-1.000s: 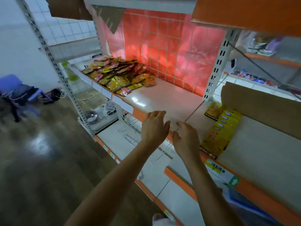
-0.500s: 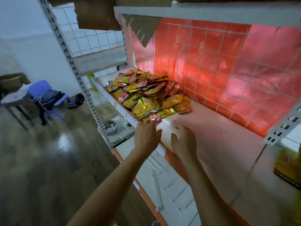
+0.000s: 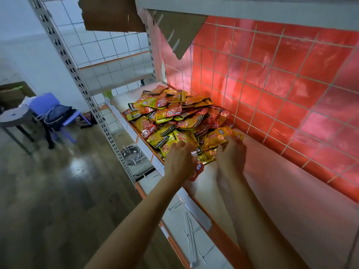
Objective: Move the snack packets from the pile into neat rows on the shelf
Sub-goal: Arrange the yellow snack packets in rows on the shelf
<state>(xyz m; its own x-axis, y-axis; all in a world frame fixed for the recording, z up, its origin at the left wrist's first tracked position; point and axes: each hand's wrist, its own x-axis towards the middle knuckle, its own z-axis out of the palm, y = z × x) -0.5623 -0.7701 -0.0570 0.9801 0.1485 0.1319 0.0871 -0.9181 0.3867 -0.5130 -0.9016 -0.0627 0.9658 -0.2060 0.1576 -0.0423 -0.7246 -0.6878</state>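
Dozens of packets [image 3: 174,117] sit heaped at the left end of the shelf [image 3: 281,200]. Left hand [image 3: 179,162] rests on the heap's near edge, fingers curled down, a red packet [image 3: 199,170] poking out beneath; grip uncertain. Right hand [image 3: 231,158], blurred, touches a yellow packet [image 3: 215,137]; its fingers cannot be read. No rows show, so nearly everything seems left.
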